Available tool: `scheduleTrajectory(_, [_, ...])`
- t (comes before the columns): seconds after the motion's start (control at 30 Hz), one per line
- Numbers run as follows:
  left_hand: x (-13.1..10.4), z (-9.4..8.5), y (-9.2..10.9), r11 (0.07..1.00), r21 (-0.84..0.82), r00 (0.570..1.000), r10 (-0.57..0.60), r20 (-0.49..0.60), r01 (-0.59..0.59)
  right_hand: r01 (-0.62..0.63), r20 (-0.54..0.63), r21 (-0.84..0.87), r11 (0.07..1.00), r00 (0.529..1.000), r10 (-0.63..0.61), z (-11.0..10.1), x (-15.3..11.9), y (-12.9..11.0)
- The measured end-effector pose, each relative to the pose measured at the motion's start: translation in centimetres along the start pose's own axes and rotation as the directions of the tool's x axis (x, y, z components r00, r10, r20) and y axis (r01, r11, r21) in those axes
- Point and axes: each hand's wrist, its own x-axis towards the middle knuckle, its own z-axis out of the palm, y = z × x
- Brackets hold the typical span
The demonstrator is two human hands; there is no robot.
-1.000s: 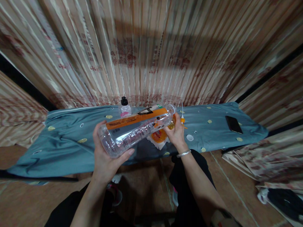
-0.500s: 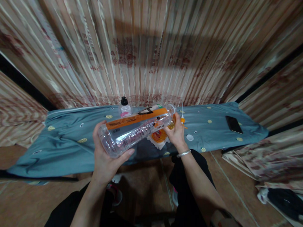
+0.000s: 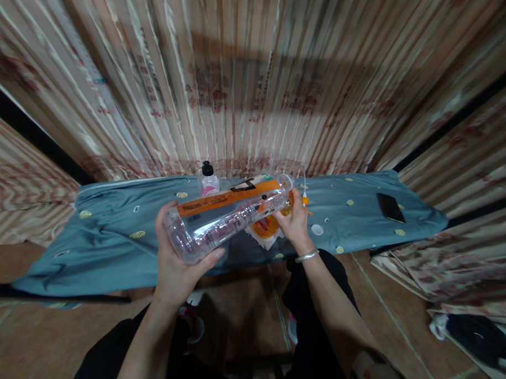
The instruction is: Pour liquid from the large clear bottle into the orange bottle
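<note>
My left hand (image 3: 178,264) is wrapped around the base of a big clear plastic bottle (image 3: 221,226) with an orange and dark label. The bottle lies tilted across the view, its uncapped mouth to the right. Close below that mouth, my right hand (image 3: 294,221) grips an orange, see-through bottle (image 3: 266,228), partly hidden by the clear bottle and my fingers. White tissue (image 3: 271,243) shows under the orange bottle. An orange and white pump top (image 3: 305,200) with a thin tube is just right of my right hand. A small white cap (image 3: 317,230) lies nearby.
A small clear bottle with a black top (image 3: 208,179) stands at the back. A dark phone (image 3: 390,207) lies on the right of the blue-green cloth (image 3: 109,244) covering the narrow table. A pleated curtain (image 3: 241,90) hangs close behind.
</note>
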Motion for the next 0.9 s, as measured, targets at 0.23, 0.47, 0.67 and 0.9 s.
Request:
scheduleTrajectory(0.23, [-0.02,-0.01,0.08,1.000,0.004,1.000,-0.007,-0.001,0.007,-0.013,0.005,-0.004,1.000,1.000,0.013,-0.03,0.04,-0.02])
scheduleTrajectory(0.47, [0.06,0.08,0.14,1.000,0.002,1.000,0.020,-0.013,-0.020,-0.017,0.015,-0.010,1.000,1.000,0.017,-0.18,0.10,-0.06])
scheduleTrajectory(0.67, [0.09,-0.03,-0.16,0.998,0.035,0.999,0.047,-0.015,-0.046,-0.023,0.021,0.000,1.000,1.000,0.022,0.00,0.02,0.09])
scheduleTrajectory(0.9, [0.17,0.04,-0.10,0.995,0.038,0.995,0.094,-0.032,-0.092,-0.015,0.017,-0.001,1.000,1.000,0.015,-0.01,-0.01,0.11])
